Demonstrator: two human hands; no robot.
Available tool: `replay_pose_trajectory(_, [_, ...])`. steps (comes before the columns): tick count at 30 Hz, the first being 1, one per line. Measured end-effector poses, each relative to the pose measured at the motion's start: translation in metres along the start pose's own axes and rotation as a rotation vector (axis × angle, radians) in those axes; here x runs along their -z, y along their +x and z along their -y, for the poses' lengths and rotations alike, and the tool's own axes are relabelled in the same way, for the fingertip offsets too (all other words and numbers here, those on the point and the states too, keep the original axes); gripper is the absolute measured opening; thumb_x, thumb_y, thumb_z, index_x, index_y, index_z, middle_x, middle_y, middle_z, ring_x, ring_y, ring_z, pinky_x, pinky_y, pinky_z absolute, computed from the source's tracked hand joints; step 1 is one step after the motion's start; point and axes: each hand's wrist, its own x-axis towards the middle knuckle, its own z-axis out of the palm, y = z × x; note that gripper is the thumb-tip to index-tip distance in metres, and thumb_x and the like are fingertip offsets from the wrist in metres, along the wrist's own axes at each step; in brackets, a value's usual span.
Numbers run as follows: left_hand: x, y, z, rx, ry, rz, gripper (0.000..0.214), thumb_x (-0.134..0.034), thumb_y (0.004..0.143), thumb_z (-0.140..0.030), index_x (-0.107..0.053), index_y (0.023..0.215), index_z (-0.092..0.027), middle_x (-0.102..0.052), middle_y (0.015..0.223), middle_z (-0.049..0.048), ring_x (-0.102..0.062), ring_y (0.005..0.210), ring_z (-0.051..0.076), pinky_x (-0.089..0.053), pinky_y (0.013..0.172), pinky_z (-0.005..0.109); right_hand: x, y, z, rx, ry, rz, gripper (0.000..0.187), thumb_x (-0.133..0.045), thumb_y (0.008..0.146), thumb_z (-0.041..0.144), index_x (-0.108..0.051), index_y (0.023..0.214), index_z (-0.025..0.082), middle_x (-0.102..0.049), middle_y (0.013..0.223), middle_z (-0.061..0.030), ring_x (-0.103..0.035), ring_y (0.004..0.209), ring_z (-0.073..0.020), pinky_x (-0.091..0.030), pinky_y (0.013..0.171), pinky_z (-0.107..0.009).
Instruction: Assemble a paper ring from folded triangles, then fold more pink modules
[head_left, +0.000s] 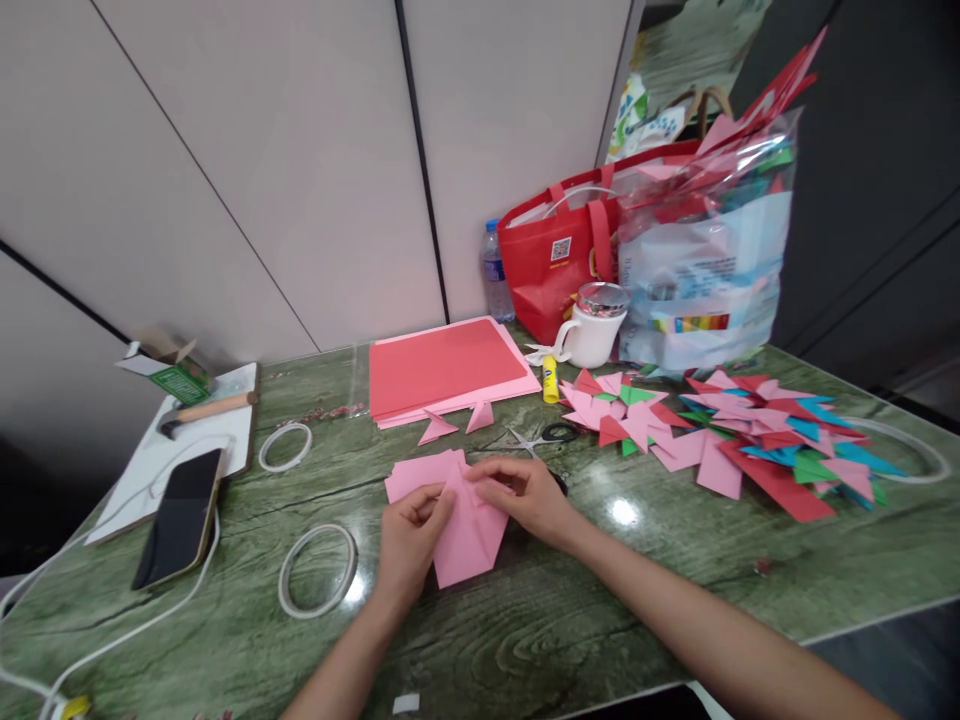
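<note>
A partly folded sheet of pink paper (466, 548) is between my two hands, just above the table. My left hand (409, 530) pinches its left side between thumb and fingers. On the upper right, my right hand (529, 495) has its thumb and fingertips closed on a folded flap. Behind the folded sheet lie more pink sheets (416, 470), partly covered by it and my left hand. Just beyond my right hand are scissors (536, 440) with black handles, one handle half hidden. Two small folded pink pieces (437, 428) rest farther back.
Red and pink sheets (450, 370) are stacked at the back, near a glue stick (550, 380) and a white mug (592, 335). Folded paper pieces (780, 420) are heaped at right. Tape rolls (318, 572), a phone (180, 520) and a hammer (210, 410) lie left.
</note>
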Motion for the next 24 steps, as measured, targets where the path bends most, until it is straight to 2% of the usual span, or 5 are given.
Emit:
replay_pose_trajectory(5, [0.000, -0.002, 0.000, -0.012, 0.051, -0.033, 0.058, -0.070, 0.061, -0.043, -0.062, 0.108, -0.010, -0.050, 0.045, -0.0047, -0.037, 0.039, 0.005, -0.027, 0.041, 0.017, -0.001, -0.001, 0.003, 0.043, -0.090, -0.005, 0.018, -0.055, 0.076, 0.021, -0.068, 0.087, 0.019, -0.068, 0.091, -0.0058, -0.062, 0.088, -0.0192, -0.048, 0.079, -0.033])
replay_pose_trajectory(10, [-0.002, -0.005, -0.006, -0.070, 0.134, 0.007, 0.054, -0.068, 0.063, -0.043, -0.065, 0.105, -0.010, -0.036, 0.044, -0.0073, -0.026, 0.043, 0.005, -0.018, 0.042, 0.017, -0.005, -0.002, -0.001, 0.015, -0.036, -0.052, 0.019, -0.059, 0.073, 0.023, -0.065, 0.090, 0.019, -0.067, 0.092, -0.0054, -0.061, 0.086, -0.0178, -0.049, 0.078, -0.031])
replay_pose_trajectory(19, [-0.003, -0.006, -0.009, -0.131, 0.221, 0.069, 0.053, -0.061, 0.069, -0.037, -0.060, 0.114, -0.009, -0.024, 0.050, -0.0073, -0.019, 0.047, 0.006, -0.015, 0.045, 0.019, -0.007, -0.003, 0.000, 0.045, -0.055, -0.105, 0.021, -0.060, 0.073, 0.025, -0.065, 0.092, 0.018, -0.066, 0.090, -0.0061, -0.060, 0.080, -0.0166, -0.049, 0.072, -0.030])
replay_pose_trajectory(24, [-0.005, -0.009, -0.011, -0.150, 0.221, 0.093, 0.046, -0.062, 0.068, -0.035, -0.065, 0.107, -0.009, -0.029, 0.050, -0.0059, -0.022, 0.049, 0.006, -0.017, 0.045, 0.018, -0.007, -0.002, -0.003, 0.015, -0.047, -0.156, 0.019, -0.059, 0.074, 0.027, -0.066, 0.089, 0.018, -0.066, 0.081, -0.0048, -0.060, 0.073, -0.0153, -0.049, 0.065, -0.027])
